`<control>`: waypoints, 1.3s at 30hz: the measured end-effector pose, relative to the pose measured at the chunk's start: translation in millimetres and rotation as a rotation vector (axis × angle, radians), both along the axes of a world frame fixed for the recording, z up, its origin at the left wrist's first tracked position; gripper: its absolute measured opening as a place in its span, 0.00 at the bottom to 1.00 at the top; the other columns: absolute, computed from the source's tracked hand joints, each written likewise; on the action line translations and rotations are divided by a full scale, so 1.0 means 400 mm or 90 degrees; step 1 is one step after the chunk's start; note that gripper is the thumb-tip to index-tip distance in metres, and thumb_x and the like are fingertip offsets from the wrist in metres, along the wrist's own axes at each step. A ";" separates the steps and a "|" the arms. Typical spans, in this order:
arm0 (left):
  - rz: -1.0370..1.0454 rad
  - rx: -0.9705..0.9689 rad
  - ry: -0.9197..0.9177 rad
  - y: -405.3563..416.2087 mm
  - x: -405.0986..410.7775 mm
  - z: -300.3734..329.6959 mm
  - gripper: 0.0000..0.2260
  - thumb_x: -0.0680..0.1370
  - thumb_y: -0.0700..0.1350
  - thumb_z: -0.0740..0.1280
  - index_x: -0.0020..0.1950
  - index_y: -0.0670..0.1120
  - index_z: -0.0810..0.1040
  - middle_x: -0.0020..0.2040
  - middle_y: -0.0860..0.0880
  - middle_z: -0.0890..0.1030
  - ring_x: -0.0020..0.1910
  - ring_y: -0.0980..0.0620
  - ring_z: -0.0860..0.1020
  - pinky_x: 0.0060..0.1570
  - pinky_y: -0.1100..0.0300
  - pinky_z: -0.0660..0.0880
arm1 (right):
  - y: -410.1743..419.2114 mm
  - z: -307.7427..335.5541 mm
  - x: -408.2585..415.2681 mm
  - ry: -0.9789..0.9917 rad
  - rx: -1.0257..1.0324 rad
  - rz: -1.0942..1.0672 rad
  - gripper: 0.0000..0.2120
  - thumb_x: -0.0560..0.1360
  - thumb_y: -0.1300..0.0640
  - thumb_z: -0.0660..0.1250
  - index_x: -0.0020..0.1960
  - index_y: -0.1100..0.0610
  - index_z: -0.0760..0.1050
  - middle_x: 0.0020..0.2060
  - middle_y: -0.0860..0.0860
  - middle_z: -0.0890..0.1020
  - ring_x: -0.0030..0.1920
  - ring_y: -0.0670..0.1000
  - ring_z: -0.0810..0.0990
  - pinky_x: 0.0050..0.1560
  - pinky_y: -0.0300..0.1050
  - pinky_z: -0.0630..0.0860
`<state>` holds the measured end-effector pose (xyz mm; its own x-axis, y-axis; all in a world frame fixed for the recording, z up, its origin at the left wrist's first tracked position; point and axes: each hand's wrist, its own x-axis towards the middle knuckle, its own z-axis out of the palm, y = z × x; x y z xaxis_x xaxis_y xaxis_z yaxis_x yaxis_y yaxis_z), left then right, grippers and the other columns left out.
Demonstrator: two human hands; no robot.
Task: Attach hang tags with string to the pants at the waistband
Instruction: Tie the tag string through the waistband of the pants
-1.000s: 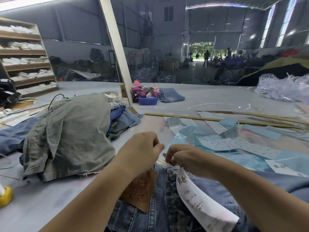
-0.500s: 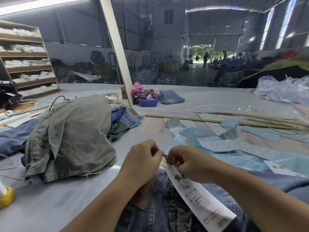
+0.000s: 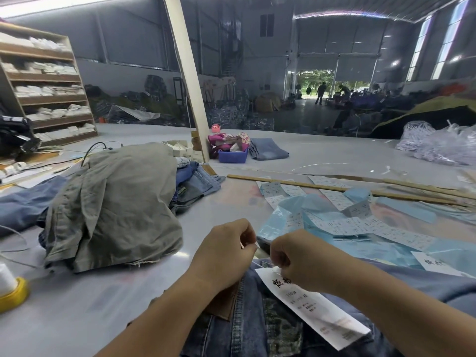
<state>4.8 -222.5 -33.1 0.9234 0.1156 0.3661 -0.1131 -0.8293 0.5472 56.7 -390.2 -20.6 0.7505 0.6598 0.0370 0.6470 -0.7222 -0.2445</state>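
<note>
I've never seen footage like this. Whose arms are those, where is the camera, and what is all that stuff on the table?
There is no machine here: a person wears a wide-angle camera on the head, looking down at their own two hands. The left hand and the right hand are both curled, meeting at the top edge of a long white paper hang tag, which lies on blue denim jeans. Any string is too fine to make out. On the pale grey table sit a crumpled grey-green garment, scattered white printed labels on light blue plastic bags, a long wooden stick and a small blue plastic bin.

Blue jeans (image 3: 247,328), white black-printed tag (image 3: 313,309)
</note>
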 end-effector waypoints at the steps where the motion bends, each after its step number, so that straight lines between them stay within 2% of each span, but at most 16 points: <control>1: -0.011 0.003 0.006 0.000 -0.001 -0.001 0.05 0.74 0.44 0.69 0.40 0.53 0.77 0.35 0.58 0.78 0.36 0.62 0.75 0.34 0.73 0.67 | 0.003 0.002 -0.004 -0.014 -0.028 0.006 0.11 0.75 0.66 0.64 0.50 0.53 0.79 0.49 0.48 0.78 0.45 0.50 0.76 0.33 0.30 0.64; 3: -0.033 -0.001 0.023 0.002 -0.003 -0.003 0.04 0.74 0.43 0.68 0.42 0.52 0.79 0.36 0.58 0.78 0.36 0.62 0.75 0.36 0.71 0.68 | 0.011 0.003 -0.010 -0.030 -0.080 0.010 0.10 0.76 0.66 0.63 0.51 0.53 0.78 0.53 0.50 0.78 0.46 0.51 0.75 0.32 0.31 0.60; 6: -0.066 -0.022 0.054 0.002 -0.006 -0.007 0.07 0.74 0.41 0.69 0.41 0.53 0.80 0.36 0.59 0.79 0.36 0.62 0.75 0.40 0.68 0.72 | 0.018 0.003 -0.017 -0.042 -0.154 0.006 0.09 0.77 0.64 0.61 0.50 0.57 0.78 0.49 0.54 0.79 0.43 0.52 0.75 0.32 0.37 0.65; 9: -0.093 -0.044 0.071 0.003 -0.012 -0.008 0.07 0.75 0.40 0.68 0.44 0.52 0.84 0.41 0.58 0.83 0.42 0.62 0.79 0.45 0.68 0.75 | 0.021 0.005 -0.019 0.010 -0.143 -0.006 0.08 0.76 0.63 0.60 0.52 0.52 0.73 0.47 0.51 0.77 0.41 0.51 0.73 0.31 0.37 0.64; 12: -0.132 -0.116 0.065 0.012 -0.016 -0.003 0.12 0.74 0.37 0.68 0.40 0.55 0.84 0.38 0.63 0.83 0.40 0.65 0.80 0.41 0.73 0.72 | 0.026 0.019 -0.010 0.171 0.005 -0.039 0.13 0.74 0.64 0.59 0.44 0.47 0.75 0.35 0.44 0.74 0.33 0.45 0.72 0.30 0.37 0.66; 13: -0.136 -0.149 0.065 0.017 -0.018 0.000 0.13 0.74 0.36 0.69 0.40 0.55 0.84 0.37 0.64 0.83 0.40 0.66 0.80 0.41 0.74 0.72 | 0.028 0.026 -0.006 0.255 0.092 -0.062 0.16 0.73 0.67 0.58 0.40 0.49 0.78 0.31 0.45 0.74 0.29 0.45 0.72 0.28 0.37 0.67; 15: -0.131 -0.242 0.062 0.031 -0.018 0.003 0.12 0.75 0.35 0.70 0.42 0.53 0.84 0.40 0.60 0.85 0.41 0.63 0.82 0.43 0.71 0.75 | 0.027 0.036 0.005 0.438 0.279 -0.105 0.22 0.72 0.73 0.55 0.34 0.55 0.81 0.28 0.53 0.77 0.23 0.49 0.72 0.25 0.38 0.70; 17: -0.126 -0.350 0.065 0.043 -0.020 0.008 0.12 0.76 0.34 0.70 0.44 0.51 0.85 0.42 0.54 0.86 0.42 0.58 0.83 0.42 0.66 0.78 | 0.024 0.042 0.015 0.604 0.453 -0.109 0.21 0.72 0.77 0.51 0.37 0.64 0.81 0.30 0.60 0.77 0.24 0.53 0.74 0.25 0.40 0.72; 19: -0.117 -0.388 0.044 0.051 -0.020 0.013 0.11 0.76 0.33 0.69 0.47 0.49 0.84 0.42 0.53 0.86 0.42 0.59 0.83 0.41 0.68 0.77 | 0.020 0.041 0.024 0.689 0.533 -0.084 0.19 0.72 0.79 0.52 0.42 0.68 0.81 0.32 0.61 0.78 0.26 0.54 0.76 0.27 0.41 0.75; 21: -0.084 -0.352 -0.005 0.055 -0.016 0.015 0.09 0.76 0.34 0.71 0.47 0.49 0.85 0.42 0.54 0.86 0.43 0.60 0.83 0.44 0.70 0.76 | 0.023 0.040 0.028 0.666 0.524 -0.065 0.14 0.73 0.78 0.59 0.44 0.66 0.81 0.32 0.60 0.80 0.28 0.53 0.79 0.28 0.41 0.76; 24: -0.038 -0.303 -0.068 0.056 -0.014 0.013 0.06 0.75 0.39 0.73 0.46 0.51 0.85 0.39 0.56 0.86 0.41 0.61 0.83 0.45 0.70 0.77 | 0.033 0.034 0.027 0.545 0.485 -0.067 0.06 0.73 0.72 0.70 0.43 0.63 0.81 0.30 0.56 0.81 0.27 0.50 0.79 0.26 0.40 0.75; 26: -0.022 -0.268 -0.100 0.055 -0.015 0.008 0.04 0.75 0.42 0.73 0.44 0.51 0.85 0.37 0.59 0.84 0.37 0.64 0.81 0.41 0.73 0.74 | 0.038 0.029 0.025 0.491 0.486 -0.058 0.03 0.74 0.67 0.71 0.42 0.62 0.81 0.30 0.55 0.81 0.26 0.49 0.78 0.25 0.39 0.73; 29: 0.002 -0.239 -0.136 0.054 -0.015 0.003 0.05 0.77 0.46 0.71 0.41 0.51 0.82 0.34 0.60 0.82 0.34 0.63 0.77 0.35 0.74 0.70 | 0.045 0.023 0.022 0.433 0.521 -0.049 0.05 0.76 0.62 0.71 0.41 0.60 0.82 0.31 0.53 0.82 0.27 0.48 0.77 0.25 0.39 0.71; 33: -0.036 -0.301 -0.117 0.054 -0.014 0.009 0.06 0.79 0.45 0.67 0.44 0.49 0.82 0.38 0.56 0.83 0.38 0.59 0.80 0.39 0.69 0.74 | 0.059 0.019 0.017 0.304 0.536 -0.054 0.06 0.75 0.58 0.72 0.40 0.54 0.85 0.29 0.47 0.80 0.31 0.46 0.77 0.30 0.41 0.74; 36: -0.083 -0.337 -0.091 0.052 -0.013 0.018 0.06 0.80 0.44 0.67 0.44 0.48 0.81 0.38 0.55 0.84 0.38 0.58 0.81 0.40 0.67 0.76 | 0.065 0.022 0.012 0.308 0.612 -0.030 0.08 0.75 0.62 0.71 0.38 0.56 0.84 0.30 0.52 0.82 0.30 0.49 0.77 0.29 0.41 0.73; 39: -0.095 -0.331 -0.084 0.056 -0.009 0.016 0.06 0.80 0.45 0.67 0.44 0.49 0.80 0.37 0.55 0.83 0.37 0.58 0.80 0.40 0.66 0.76 | 0.075 0.024 0.004 0.421 0.695 -0.033 0.09 0.74 0.66 0.69 0.37 0.59 0.83 0.32 0.58 0.82 0.28 0.51 0.76 0.27 0.40 0.73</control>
